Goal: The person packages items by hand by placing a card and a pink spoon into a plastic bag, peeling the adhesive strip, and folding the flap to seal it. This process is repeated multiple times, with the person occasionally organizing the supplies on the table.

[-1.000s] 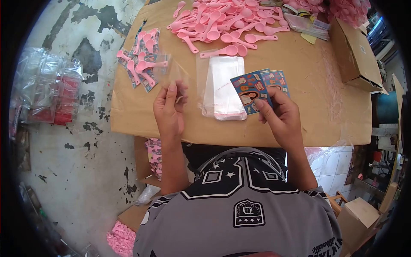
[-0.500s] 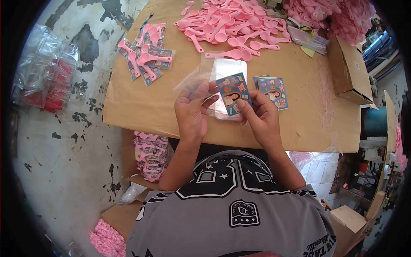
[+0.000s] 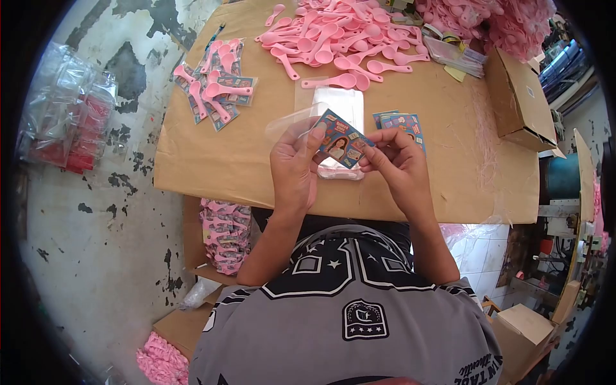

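Note:
A blue printed card is tilted between my hands. My right hand pinches its lower right corner between thumb and fingers. In my left hand is a clear plastic bag, and that thumb lies against the card's left end. The bag's mouth is hidden behind the fingers and the card. Below the hands lies a stack of clear bags on the brown-covered table. A small stack of the same blue cards rests just beyond my right hand.
A big heap of pink measuring spoons covers the table's far side. Bagged spoons with cards lie at the left. An open cardboard box stands at the right edge. Below the table, another box holds packed pink spoons.
The card has moved left and turned, so its left end now meets my left thumb at the bag. My right hand has shifted its grip to the card's right corner.

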`<state>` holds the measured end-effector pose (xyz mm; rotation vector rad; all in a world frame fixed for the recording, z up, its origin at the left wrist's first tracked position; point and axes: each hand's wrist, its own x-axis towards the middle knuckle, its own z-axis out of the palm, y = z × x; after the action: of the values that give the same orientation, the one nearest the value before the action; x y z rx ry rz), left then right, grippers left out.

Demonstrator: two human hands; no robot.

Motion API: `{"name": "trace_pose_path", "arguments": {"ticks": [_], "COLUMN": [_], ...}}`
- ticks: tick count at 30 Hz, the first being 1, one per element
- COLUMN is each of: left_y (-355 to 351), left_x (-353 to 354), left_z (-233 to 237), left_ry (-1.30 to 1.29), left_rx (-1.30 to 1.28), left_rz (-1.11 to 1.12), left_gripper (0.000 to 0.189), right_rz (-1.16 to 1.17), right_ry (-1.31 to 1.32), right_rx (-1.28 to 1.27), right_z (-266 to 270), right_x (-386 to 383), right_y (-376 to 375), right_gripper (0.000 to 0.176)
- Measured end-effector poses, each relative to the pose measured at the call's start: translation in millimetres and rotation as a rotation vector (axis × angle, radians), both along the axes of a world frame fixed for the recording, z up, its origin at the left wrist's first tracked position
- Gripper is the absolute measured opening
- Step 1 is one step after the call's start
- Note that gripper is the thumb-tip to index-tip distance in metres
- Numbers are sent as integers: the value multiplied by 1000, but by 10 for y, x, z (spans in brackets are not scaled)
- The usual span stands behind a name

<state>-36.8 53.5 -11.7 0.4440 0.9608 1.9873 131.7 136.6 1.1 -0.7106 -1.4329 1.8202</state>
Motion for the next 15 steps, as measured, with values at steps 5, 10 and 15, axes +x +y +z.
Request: {"name": "trace_pose_path", "arguments": {"ticks": [5,10,15], "left_y": [90,107,125], "left_x": [146,225,163], "left_z": [40,61,248], "left_ry": [-23,60,-19], "left_rx": [64,73,196], "left_rz": [-92,-54,-76], "left_gripper": [26,36,51], "right_rz": [-150,-138,-44], "right_ry": [110,147,77], "right_rx": [84,37,-76], "right_z": [13,15,-55], "right_x": [-205,-273,-250], "right_y": [-83,-124,-250], "right_gripper": [17,20,22]}}
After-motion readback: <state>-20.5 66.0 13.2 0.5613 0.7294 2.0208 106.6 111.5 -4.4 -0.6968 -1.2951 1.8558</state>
